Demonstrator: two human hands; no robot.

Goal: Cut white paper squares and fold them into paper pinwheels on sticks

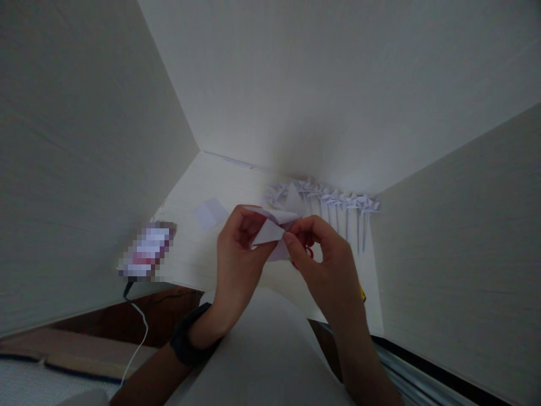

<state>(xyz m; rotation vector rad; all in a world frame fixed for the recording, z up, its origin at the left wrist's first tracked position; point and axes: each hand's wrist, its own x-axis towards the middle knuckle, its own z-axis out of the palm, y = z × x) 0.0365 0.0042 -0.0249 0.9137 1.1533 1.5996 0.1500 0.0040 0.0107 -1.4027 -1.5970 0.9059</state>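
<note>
1. A folded white paper piece (pixel 267 232) was held in the air between both hands, above the near-middle part of the white work surface (pixel 186 194). Several angled flaps were spread from it.
2. The paper was gripped by the left hand (pixel 240 251), with the thumb set below and the fingers curled behind it.
3. An edge of the same paper was pinched narrowly by the right hand (pixel 327 254), between thumb and forefinger.
4. A red curved object (pixel 311 252) was partly hidden behind the right hand; its full shape could not be told.
5. A creased white sheet (pixel 210 214) was laid flat on the surface, to the left of the left hand.
6. Beyond the hands, folded paper heads (pixel 333 197) on thin white stems (pixel 347 224) were lined up side by side near the back wall (pixel 338 84).
7. Thin white sticks (pixel 237 163) were placed along the wall's foot, farther left.
8. A phone (pixel 147 251), its screen blurred, was positioned at the left side, with a cable (pixel 146 321) connected at its near end.
9. A dark band (pixel 186 335) was worn on the left wrist.
</note>
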